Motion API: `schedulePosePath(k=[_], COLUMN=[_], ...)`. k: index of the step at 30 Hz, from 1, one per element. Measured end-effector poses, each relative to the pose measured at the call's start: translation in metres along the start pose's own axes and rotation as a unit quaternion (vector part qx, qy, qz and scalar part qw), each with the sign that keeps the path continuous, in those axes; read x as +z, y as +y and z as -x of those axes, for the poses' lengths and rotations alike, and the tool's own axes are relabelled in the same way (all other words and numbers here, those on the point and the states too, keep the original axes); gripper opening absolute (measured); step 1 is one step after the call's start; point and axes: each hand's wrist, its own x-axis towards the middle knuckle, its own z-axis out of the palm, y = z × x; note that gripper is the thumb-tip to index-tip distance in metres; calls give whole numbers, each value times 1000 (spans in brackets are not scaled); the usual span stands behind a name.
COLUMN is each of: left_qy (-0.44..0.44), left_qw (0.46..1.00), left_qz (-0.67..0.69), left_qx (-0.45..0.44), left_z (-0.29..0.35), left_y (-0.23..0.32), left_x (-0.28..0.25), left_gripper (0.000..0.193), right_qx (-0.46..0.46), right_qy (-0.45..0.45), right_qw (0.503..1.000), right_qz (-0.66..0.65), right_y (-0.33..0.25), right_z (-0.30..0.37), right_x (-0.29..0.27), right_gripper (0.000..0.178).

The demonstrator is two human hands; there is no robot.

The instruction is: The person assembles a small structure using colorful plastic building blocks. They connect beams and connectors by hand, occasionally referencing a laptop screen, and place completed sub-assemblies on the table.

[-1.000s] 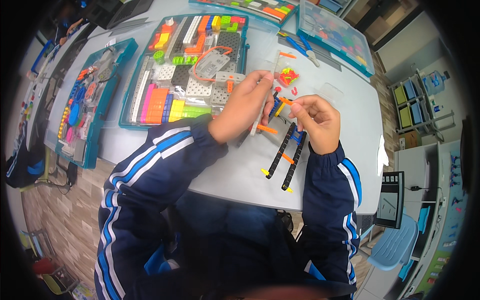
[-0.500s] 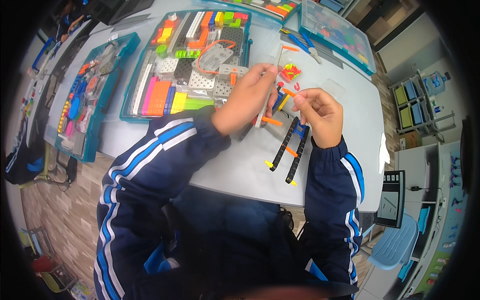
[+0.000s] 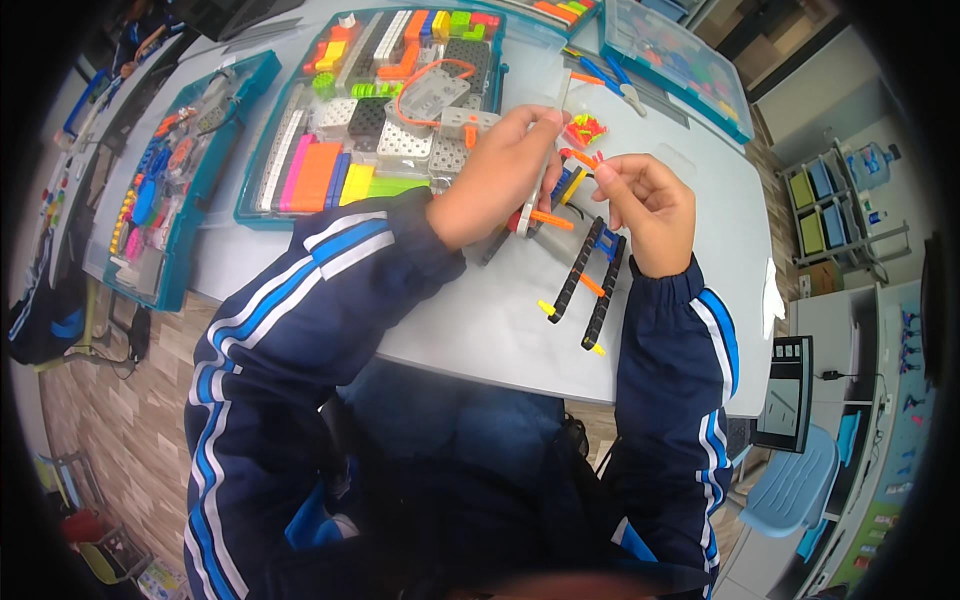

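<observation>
My left hand [image 3: 490,185] grips a long pale building beam [image 3: 536,190], its fingers closed round it. Orange bars stick out from it, one low bar [image 3: 553,220] pointing right. Blue and yellow parts [image 3: 572,184] show behind that hand. My right hand [image 3: 652,205] is in a pinch at a small orange-red building piece [image 3: 582,157] to the right of the beam; the fingertips partly hide it. Below the right hand lies a frame of two black rails [image 3: 574,283], with a blue connector [image 3: 607,242], an orange crossbar and yellow tips.
A teal-edged parts case [image 3: 240,200] of sorted blocks stands left of my hands, a grey motor unit with an orange cable on top. Red and yellow pegs [image 3: 584,130] lie beyond my hands, near blue-handled pliers [image 3: 612,80]. Another parts case [image 3: 178,290] is far left.
My right hand has moved slightly up and right with the orange-red piece, which now tilts differently. My left hand still holds the beam. The whole view has shifted a little.
</observation>
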Motion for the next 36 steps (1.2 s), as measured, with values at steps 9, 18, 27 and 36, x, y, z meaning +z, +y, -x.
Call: schedulePosePath(k=[9,18,27,36], left_qy=[-2,0,-3,-9], left_qw=[1000,1000,999,999], left_qz=[12,23,32,33], left_qx=[4,3,10,7], left_z=[0,-1,-2,-2], left_y=[-1,-4,-6,-6], left_x=[0,0,-1,-2], left_gripper=[45,43,41,40], right_qx=[2,0,9,2], right_qy=[1,10,9,14], right_qw=[1000,1000,1000,1000], right_qz=[-4,8,15,22], right_y=[2,4,5,7], right_z=[0,1,1,2], right_x=[3,4,6,9], right_gripper=[16,15,19,18])
